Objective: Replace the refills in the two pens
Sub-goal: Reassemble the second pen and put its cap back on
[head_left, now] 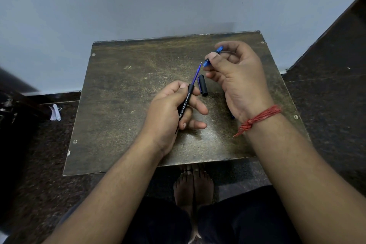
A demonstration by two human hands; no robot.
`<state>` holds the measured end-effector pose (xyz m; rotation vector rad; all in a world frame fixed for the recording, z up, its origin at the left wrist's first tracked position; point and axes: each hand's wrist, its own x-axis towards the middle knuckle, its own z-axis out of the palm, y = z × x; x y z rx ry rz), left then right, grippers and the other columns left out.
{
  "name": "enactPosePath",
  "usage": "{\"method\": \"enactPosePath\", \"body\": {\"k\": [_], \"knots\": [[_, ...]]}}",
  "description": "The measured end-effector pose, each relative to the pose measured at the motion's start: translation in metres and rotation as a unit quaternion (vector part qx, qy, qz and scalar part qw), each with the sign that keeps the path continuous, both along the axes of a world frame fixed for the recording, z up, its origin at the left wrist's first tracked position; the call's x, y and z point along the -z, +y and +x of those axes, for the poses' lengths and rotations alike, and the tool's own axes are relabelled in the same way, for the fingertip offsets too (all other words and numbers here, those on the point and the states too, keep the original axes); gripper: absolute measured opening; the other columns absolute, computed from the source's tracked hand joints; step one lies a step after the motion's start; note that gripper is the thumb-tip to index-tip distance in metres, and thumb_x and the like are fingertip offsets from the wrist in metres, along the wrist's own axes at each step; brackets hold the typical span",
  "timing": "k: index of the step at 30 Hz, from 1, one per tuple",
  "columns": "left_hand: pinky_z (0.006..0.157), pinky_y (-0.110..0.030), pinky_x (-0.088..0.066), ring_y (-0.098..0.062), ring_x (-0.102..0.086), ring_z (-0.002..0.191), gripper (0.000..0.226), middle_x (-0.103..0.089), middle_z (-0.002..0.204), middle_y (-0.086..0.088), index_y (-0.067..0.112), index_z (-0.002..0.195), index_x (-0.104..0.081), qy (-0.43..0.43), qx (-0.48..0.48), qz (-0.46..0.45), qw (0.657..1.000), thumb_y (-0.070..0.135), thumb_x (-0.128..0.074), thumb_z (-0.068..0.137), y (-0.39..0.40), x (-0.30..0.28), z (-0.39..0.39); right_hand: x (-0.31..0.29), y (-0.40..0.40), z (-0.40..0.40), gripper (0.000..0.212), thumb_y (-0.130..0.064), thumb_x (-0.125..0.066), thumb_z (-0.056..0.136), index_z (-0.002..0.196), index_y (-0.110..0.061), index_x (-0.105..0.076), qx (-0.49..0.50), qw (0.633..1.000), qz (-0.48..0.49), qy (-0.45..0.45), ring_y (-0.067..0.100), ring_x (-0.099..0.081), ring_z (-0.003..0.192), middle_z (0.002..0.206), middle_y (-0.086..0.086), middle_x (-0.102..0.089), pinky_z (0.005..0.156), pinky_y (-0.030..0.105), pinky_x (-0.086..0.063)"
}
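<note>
My left hand (170, 113) grips a black pen barrel (184, 105) with white lettering, tilted up to the right. A blue refill (197, 73) sticks out of its open top end. My right hand (235, 77) holds a small blue pen front section (213, 57) between thumb and fingers, just right of the refill's tip and apart from it. A black pen cap (203, 85) lies on the wooden table (122, 109) between my hands. A bit of something blue (232, 117) shows on the table under my right wrist, mostly hidden.
The small worn table stands against a pale wall (138, 2). Dark floor surrounds it, with a white scrap (55, 112) at the left. My bare feet (193, 184) and dark-clothed knees are below the table's near edge. A red thread band (259, 119) circles my right wrist.
</note>
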<state>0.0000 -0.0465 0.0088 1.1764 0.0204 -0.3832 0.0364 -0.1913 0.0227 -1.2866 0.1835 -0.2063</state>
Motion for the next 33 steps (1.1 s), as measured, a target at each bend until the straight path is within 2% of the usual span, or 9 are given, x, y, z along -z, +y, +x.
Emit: {"method": "enactPosePath", "body": {"k": [5, 15, 23, 26, 30, 33], "knots": [[0.047, -0.03, -0.055, -0.008, -0.029, 0.033, 0.024, -0.067, 0.064, -0.013, 0.004, 0.096, -0.056, -0.002, 0.005, 0.005, 1.0, 0.017, -0.038, 0.105, 0.0002, 0.0007, 0.0001, 0.0009, 0.0007, 0.0013, 0.015, 0.003, -0.064, 0.092, 0.1, -0.009, -0.06, 0.002, 1.0, 0.01, -0.001, 0.022, -0.07, 0.074, 0.074, 0.002, -0.07, 0.064, 0.029, -0.055], [0.046, -0.029, -0.054, -0.008, -0.029, 0.033, 0.024, -0.068, 0.064, -0.013, 0.005, 0.095, -0.056, -0.009, 0.013, 0.017, 1.0, 0.016, -0.038, 0.105, -0.0005, 0.0022, -0.001, -0.0014, 0.0009, 0.0009, 0.014, 0.002, -0.064, 0.092, 0.103, -0.007, -0.061, 0.004, 1.0, 0.014, 0.003, 0.017, -0.069, 0.071, 0.073, 0.001, -0.071, 0.064, 0.028, -0.054], [0.047, -0.03, -0.055, -0.008, -0.029, 0.033, 0.024, -0.067, 0.063, -0.012, 0.003, 0.097, -0.056, -0.011, 0.004, 0.019, 1.0, 0.017, -0.038, 0.105, -0.0009, 0.002, -0.0005, -0.0039, 0.002, -0.0023, 0.021, -0.001, -0.066, 0.091, 0.111, -0.005, -0.061, -0.035, 0.999, -0.013, 0.031, 0.016, -0.068, 0.07, 0.086, 0.011, -0.072, 0.065, 0.029, -0.054], [0.047, -0.03, -0.056, -0.008, -0.03, 0.033, 0.025, -0.067, 0.063, -0.012, 0.004, 0.097, -0.056, -0.01, 0.0, 0.02, 1.0, 0.017, -0.037, 0.106, -0.0003, 0.002, 0.0001, -0.0035, 0.0034, -0.0034, 0.024, -0.004, -0.068, 0.09, 0.111, -0.01, -0.058, -0.061, 0.996, -0.049, 0.036, 0.018, -0.068, 0.074, 0.089, 0.012, -0.074, 0.068, 0.033, -0.053], [0.048, -0.031, -0.056, -0.008, -0.031, 0.033, 0.025, -0.066, 0.063, -0.012, 0.005, 0.097, -0.057, -0.004, -0.006, 0.015, 1.0, 0.018, -0.037, 0.106, 0.0009, 0.0016, 0.0004, -0.003, 0.0056, -0.0057, 0.032, -0.01, -0.069, 0.084, 0.114, -0.012, -0.056, -0.096, 0.992, -0.078, 0.038, 0.021, -0.069, 0.077, 0.091, 0.011, -0.076, 0.076, 0.044, -0.053], [0.047, -0.03, -0.056, -0.007, -0.03, 0.033, 0.026, -0.066, 0.062, -0.011, 0.006, 0.096, -0.056, -0.002, -0.013, 0.006, 1.0, 0.018, -0.036, 0.106, 0.0004, 0.001, 0.001, -0.0029, 0.0081, -0.0071, 0.034, -0.006, -0.068, 0.086, 0.116, -0.011, -0.055, -0.124, 0.988, -0.078, 0.042, 0.019, -0.069, 0.073, 0.091, 0.011, -0.077, 0.077, 0.043, -0.054]]}}
